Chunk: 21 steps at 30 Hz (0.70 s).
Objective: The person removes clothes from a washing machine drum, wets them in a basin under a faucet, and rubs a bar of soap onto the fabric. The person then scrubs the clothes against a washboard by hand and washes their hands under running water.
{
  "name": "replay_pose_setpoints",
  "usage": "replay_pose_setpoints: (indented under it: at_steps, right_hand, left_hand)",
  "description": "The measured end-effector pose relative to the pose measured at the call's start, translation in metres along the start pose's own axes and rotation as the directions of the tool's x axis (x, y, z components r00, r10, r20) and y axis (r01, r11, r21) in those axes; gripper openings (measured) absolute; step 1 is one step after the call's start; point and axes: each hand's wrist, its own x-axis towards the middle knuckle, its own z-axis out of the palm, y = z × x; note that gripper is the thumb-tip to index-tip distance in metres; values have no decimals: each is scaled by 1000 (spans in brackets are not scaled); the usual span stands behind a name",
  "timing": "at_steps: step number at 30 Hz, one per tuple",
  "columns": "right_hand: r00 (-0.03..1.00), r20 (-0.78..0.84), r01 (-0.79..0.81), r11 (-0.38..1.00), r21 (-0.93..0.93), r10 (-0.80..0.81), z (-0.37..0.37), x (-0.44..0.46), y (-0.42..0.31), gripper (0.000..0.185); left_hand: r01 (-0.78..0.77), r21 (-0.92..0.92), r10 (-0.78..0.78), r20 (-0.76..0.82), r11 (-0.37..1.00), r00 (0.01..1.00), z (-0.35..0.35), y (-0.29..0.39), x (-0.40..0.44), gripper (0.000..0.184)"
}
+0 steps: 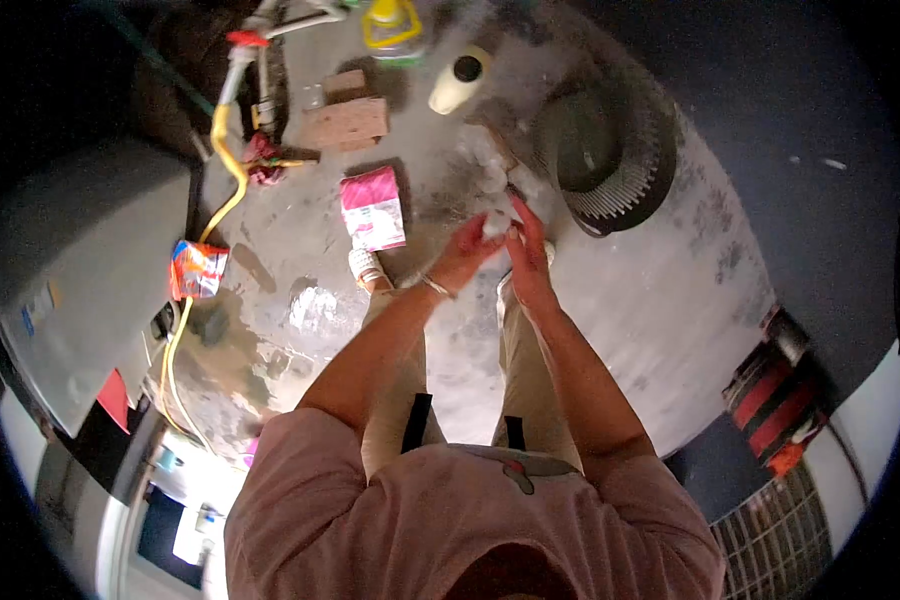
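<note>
My left hand (pixel 465 252) is closed around a small white object (pixel 495 224), whose kind I cannot make out. Facing it, my right hand (pixel 532 250) has its fingers together, with the fingertips at the same white object. Just beyond my fingers lies a crumpled, whitish translucent thing (pixel 486 160), perhaps plastic, on the floor. To the left of my hands is a pink and white packet (pixel 373 210), lying flat. A dark slatted basket (pixel 625 205) stands to the right of my right hand.
Farther out are a cream bottle with a black end (pixel 455 90), a container with a yellow handle (pixel 392 35) and reddish bricks (pixel 345 122). A yellow hose (pixel 232 165) runs down the left past an orange packet (pixel 198 270). The concrete floor (pixel 650 330) has wet patches.
</note>
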Motion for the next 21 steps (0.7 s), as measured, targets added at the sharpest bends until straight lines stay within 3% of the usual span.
replay_pose_setpoints:
  at_steps: [1, 2, 4, 6, 9, 11, 12, 14, 15, 17, 20, 21]
  right_hand:
    - [998, 65, -31, 997, 69, 26, 14, -6, -7, 43]
    - [989, 135, -69, 989, 131, 52, 30, -11, -20, 46]
    - [974, 182, -164, 975, 153, 136, 62, -32, -65, 52]
    - [963, 197, -228, 943, 244, 183, 100, -58, -92, 55]
    - [915, 287, -384, 825, 414, 282, 152, -90, -141, 55]
    - [837, 369, -544, 682, 490, 403, 185, -105, -168, 53]
    - [815, 451, -565, 671, 480, 364, 199, -111, -178, 52]
    - [755, 583, -614, 635, 469, 300, 225, -130, -204, 51]
    - [735, 598, -639, 622, 453, 319, 240, -143, -221, 52]
    - [679, 691, -609, 716, 342, 248, 261, -159, -225, 53]
    - [541, 790, -635, 756, 158, 289, 299, -186, -237, 55]
    - [505, 806, -636, 764, 105, 309, 314, -202, -244, 55]
  left_hand:
    - [-65, -32, 65, -4, 997, 998, 4, 15, -29, 50]
    - [-164, -153, 153, -79, 974, 985, 6, -11, -43, 54]
    - [-202, 23, 201, -246, 979, 948, 0, -2, -82, 58]
    - [-231, 172, 285, -446, 958, 849, -10, 17, -124, 60]
    - [-399, 212, 446, -552, 892, 704, -42, 40, -177, 64]
    - [-413, 288, 503, -519, 864, 691, -79, 50, -217, 54]
    - [-416, 334, 533, -495, 846, 687, -97, 51, -238, 51]
    - [-430, 144, 435, -534, 892, 725, -123, 55, -272, 51]
    - [-444, -95, 317, -571, 891, 757, -135, 59, -284, 51]
    - [-494, -494, 147, -585, 715, 798, -157, 75, -320, 53]
    - [-341, -507, 8, -550, 791, 835, -193, 90, -394, 55]
    - [-428, -562, 53, -561, 708, 826, -200, 72, -396, 55]
